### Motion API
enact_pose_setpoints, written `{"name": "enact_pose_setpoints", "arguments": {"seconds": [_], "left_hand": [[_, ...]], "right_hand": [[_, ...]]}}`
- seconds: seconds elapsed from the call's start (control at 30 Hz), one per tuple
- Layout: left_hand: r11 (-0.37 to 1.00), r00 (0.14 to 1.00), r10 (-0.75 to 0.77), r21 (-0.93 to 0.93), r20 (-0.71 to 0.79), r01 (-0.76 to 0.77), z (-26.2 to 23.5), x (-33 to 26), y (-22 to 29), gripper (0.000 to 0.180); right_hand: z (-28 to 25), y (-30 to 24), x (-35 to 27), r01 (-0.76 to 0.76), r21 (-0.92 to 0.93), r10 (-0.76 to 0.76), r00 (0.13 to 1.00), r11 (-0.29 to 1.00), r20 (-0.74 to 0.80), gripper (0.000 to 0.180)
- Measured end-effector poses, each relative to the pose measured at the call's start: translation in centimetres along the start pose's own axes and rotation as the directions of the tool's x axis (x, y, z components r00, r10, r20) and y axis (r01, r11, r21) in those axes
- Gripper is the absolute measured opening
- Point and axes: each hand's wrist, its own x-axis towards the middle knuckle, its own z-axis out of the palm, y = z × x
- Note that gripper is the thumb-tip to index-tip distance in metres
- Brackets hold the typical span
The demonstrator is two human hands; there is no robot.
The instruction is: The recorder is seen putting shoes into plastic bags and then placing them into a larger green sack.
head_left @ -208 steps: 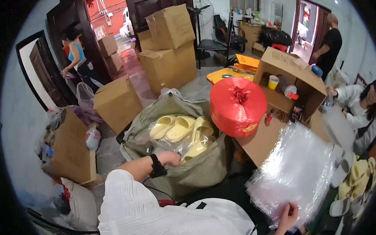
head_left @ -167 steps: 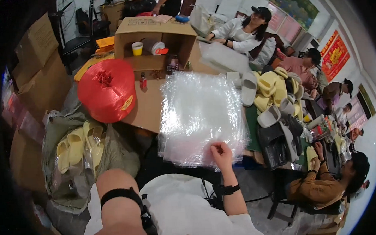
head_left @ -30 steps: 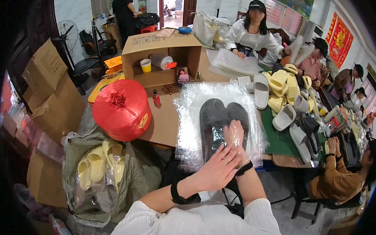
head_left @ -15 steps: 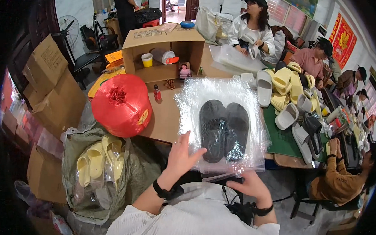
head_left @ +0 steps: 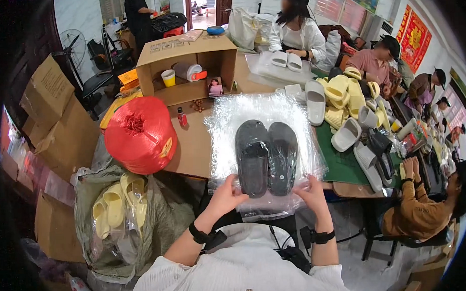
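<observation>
A pair of black slide slippers lies side by side under or inside clear plastic, on a stack of clear plastic bags in front of me. My left hand is at the near left edge of the bags, thumb and fingers apart, thumb pointing at the left slipper's near end. My right hand is at the near right edge, beside the other slipper, its fingers bent and its thumb held away from them. Both hands touch or almost touch the plastic; whether any film sits between their fingers is not visible.
A red twine roll stands at left, above a woven sack holding yellow slippers. An open cardboard box is at the back. Yellow, grey and black slippers pile on the green mat at right. Co-workers sit beyond.
My right hand has come up from below the bags to their near right edge. My left hand has moved down slightly beside the slippers. Across the table, a co-worker's slippers now lie on plastic.
</observation>
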Motion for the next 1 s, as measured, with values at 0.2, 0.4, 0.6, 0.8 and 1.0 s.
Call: {"name": "enact_pose_setpoints", "arguments": {"seconds": [0.2, 0.4, 0.6, 0.8, 1.0], "left_hand": [[0.889, 0.991, 0.038, -0.457, 0.126, 0.024, -2.5, 1.0, -1.9, 0.043], [0.816, 0.988, -0.007, -0.569, 0.155, 0.095, -2.5, 0.8, -1.2, 0.039], [0.868, 0.977, 0.095, -0.497, 0.19, 0.012, -2.0, 0.4, -1.8, 0.044], [0.901, 0.987, 0.152, -0.419, 0.054, -0.116, -4.0, 0.1, 0.9, 0.034], [0.866, 0.808, 0.486, 0.061, -0.333, -0.496, -3.4, -1.0, 4.3, 0.016]], "right_hand": [[-3.0, 1.9, 0.1, -0.252, 0.433, 0.1, 0.934, 0.865, 0.344, 0.041], [-2.7, -1.6, 0.0, -0.412, 0.413, 0.24, 0.881, 0.812, 0.407, 0.04], [-2.1, -2.6, 0.1, -0.383, 0.428, 0.173, 0.875, 0.819, 0.452, 0.04], [-4.2, -3.7, -0.1, -0.246, 0.617, 0.055, 0.949, 0.748, 0.311, 0.024], [-3.4, -3.7, 0.3, 0.108, 0.638, -0.095, 0.994, 0.763, -0.054, 0.008]]}}
